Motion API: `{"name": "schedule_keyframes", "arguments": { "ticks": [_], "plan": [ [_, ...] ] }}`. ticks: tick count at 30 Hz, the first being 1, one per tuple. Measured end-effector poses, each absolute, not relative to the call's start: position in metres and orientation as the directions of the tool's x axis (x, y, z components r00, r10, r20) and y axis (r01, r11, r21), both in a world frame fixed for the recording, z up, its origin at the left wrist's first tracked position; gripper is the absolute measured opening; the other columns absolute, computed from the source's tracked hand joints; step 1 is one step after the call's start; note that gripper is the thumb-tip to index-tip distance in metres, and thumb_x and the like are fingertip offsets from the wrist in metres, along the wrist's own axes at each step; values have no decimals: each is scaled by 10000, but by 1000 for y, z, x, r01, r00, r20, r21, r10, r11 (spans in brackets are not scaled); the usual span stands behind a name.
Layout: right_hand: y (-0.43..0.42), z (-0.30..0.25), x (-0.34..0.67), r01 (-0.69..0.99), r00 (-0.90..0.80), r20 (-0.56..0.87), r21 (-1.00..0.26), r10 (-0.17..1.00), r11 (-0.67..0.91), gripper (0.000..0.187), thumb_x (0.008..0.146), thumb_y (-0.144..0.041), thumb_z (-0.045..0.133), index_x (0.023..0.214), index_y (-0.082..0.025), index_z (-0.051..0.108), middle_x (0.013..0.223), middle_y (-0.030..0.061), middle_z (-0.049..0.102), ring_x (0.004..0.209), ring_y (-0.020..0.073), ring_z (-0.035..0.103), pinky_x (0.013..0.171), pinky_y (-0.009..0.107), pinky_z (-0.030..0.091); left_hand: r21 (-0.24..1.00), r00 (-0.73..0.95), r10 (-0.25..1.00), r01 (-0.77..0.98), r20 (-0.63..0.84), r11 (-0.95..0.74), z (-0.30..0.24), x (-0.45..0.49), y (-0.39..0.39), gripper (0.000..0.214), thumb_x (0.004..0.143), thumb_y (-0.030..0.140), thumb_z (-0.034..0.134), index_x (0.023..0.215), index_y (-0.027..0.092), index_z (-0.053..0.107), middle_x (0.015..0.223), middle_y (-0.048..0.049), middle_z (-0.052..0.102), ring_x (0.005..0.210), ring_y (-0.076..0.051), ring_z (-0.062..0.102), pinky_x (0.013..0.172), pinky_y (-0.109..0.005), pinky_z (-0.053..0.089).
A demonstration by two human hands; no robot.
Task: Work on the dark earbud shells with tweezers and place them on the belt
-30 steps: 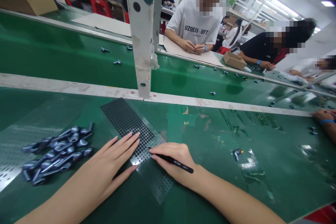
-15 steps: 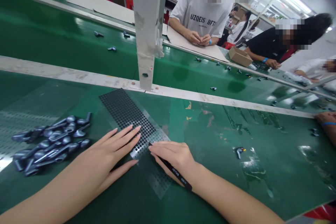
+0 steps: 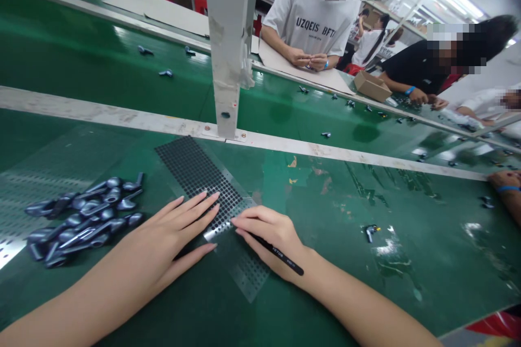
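My left hand [image 3: 173, 233] lies flat, fingers stretched out, on a clear sheet of small black dots [image 3: 195, 173] on the green table. My right hand [image 3: 271, 238] is closed around black tweezers [image 3: 280, 255] marked VETUS, its fingertips at the sheet's edge just right of my left fingertips. A pile of several dark blue-grey plastic parts [image 3: 83, 217] lies to the left of my left hand. One small part [image 3: 369, 232] lies alone on the table to the right.
A white metal post [image 3: 230, 49] stands on the pale rail [image 3: 101, 114] behind the sheet. Beyond is a green conveyor belt [image 3: 81, 59] with scattered small parts. Other people sit across it, by a small cardboard box [image 3: 371, 87]. Another person's hand [image 3: 504, 184] rests at the right edge.
The view has tilted down a little. My right hand shifted slightly on the sheet and the tweezers swung in it. My left hand stays flat on the sheet.
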State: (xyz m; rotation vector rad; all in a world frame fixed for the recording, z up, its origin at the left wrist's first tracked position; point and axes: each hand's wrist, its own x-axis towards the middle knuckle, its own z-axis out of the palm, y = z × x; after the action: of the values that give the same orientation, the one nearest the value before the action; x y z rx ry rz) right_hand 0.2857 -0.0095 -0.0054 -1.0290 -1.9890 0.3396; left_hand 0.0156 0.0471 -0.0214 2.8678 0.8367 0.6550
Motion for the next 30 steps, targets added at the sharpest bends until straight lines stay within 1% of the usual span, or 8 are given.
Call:
{"name": "schedule_keyframes", "arguments": {
  "ticks": [2,5,8,13,17,21,26,30],
  "plan": [
    [-8,-3,287,451,-198,538,-692,819,564,237,1075,-209,650,1210,-223,844,1090,93,859,974,172,825,895,268,676,183,764,520,489,382,-853,-21,16,48,614,1142,571,435,1715,364,354,1621,-51,636,1353,-377,733,1116,-569,633],
    [-3,3,289,210,2,357,-913,934,349,202,936,-198,814,1098,-281,903,1041,64,867,970,190,819,928,304,663,192,752,516,482,409,-855,-20,16,49,636,1135,581,458,1722,380,321,1630,-38,626,1348,-368,736,1121,-551,630],
    [4,7,291,2,99,159,-987,982,160,192,821,-236,904,982,-339,919,989,30,865,941,210,809,946,358,650,195,752,515,479,411,-856,-22,15,50,637,1115,619,486,1702,390,391,1613,-25,648,1343,-363,740,1121,-531,630],
    [14,8,305,-174,258,24,-982,966,71,97,777,-289,920,867,-322,909,968,16,864,938,214,787,991,393,628,218,712,581,542,394,-812,-27,12,57,588,1096,690,423,1499,370,706,1512,-22,739,1291,-354,769,1059,-501,667],
    [18,9,330,-340,386,-72,-938,920,69,130,727,-331,949,825,-269,890,882,18,849,863,183,765,941,359,642,383,706,662,556,250,-738,-13,23,82,560,1027,739,498,1263,373,851,1330,-33,839,1166,-349,817,1003,-471,687],
    [20,8,352,-473,474,-127,-871,871,131,287,637,-338,1015,847,-220,857,920,32,853,899,182,793,985,359,658,496,720,671,523,178,-693,9,73,124,554,1016,679,517,1218,293,859,1236,-102,863,1103,-366,823,996,-496,676],
    [30,0,365,-572,549,-173,-791,818,216,327,575,-274,1044,785,-182,812,901,62,859,890,204,822,995,382,684,480,768,613,473,186,-739,20,188,194,356,1071,472,684,1265,182,752,1234,-108,804,1096,-276,782,1017,-519,646],
    [37,-2,380,-596,617,-173,-740,768,312,250,650,-190,1017,777,-165,803,871,49,859,871,184,824,991,357,688,452,787,581,449,208,-770,22,285,240,354,1056,414,733,1327,189,703,1352,-115,730,1163,-285,740,1009,-520,647]
  ]
}}
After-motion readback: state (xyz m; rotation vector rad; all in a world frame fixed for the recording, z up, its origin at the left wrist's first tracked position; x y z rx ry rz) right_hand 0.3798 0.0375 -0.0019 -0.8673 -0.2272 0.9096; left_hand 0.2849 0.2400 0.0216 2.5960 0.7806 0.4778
